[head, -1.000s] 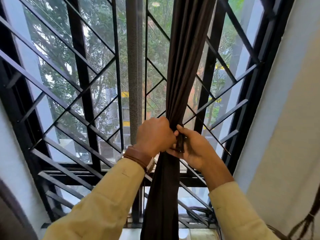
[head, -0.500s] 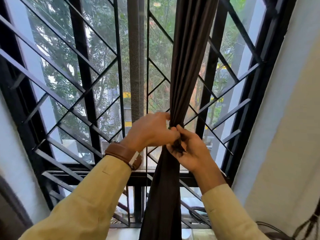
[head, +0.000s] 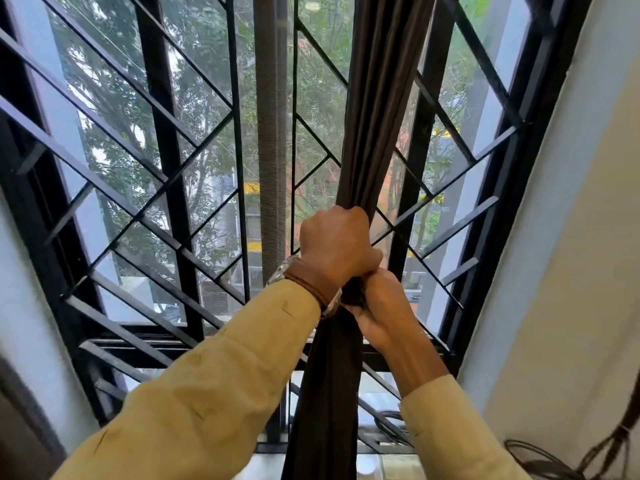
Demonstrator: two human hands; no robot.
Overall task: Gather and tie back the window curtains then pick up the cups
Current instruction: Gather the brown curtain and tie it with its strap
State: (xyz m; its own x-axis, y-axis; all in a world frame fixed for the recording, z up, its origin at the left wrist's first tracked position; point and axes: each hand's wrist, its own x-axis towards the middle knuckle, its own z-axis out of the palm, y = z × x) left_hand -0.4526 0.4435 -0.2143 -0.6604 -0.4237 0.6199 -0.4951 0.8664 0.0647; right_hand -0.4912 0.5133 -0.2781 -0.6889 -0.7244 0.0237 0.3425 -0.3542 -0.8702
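Note:
A dark brown curtain [head: 377, 109] hangs gathered into one narrow bundle in front of the barred window. My left hand [head: 337, 247] is fisted around the bundle at mid height, a brown watch strap on its wrist. Just below it, my right hand [head: 381, 306] grips the same bundle, with a dark bit of fabric pinched between the two hands. Whether that bit is a tie or a fold of curtain I cannot tell. No cups are in view.
Black window bars [head: 166, 188] form a diagonal grille behind the curtain, with trees and buildings outside. A cream wall [head: 568, 271] rises on the right. Dark cables [head: 540, 459] lie at the bottom right, and a pale sill [head: 377, 465] shows below the curtain.
My left hand has risen and rolled over the curtain into a closed fist above my right hand. The right hand has slid under it, still holding the bundle.

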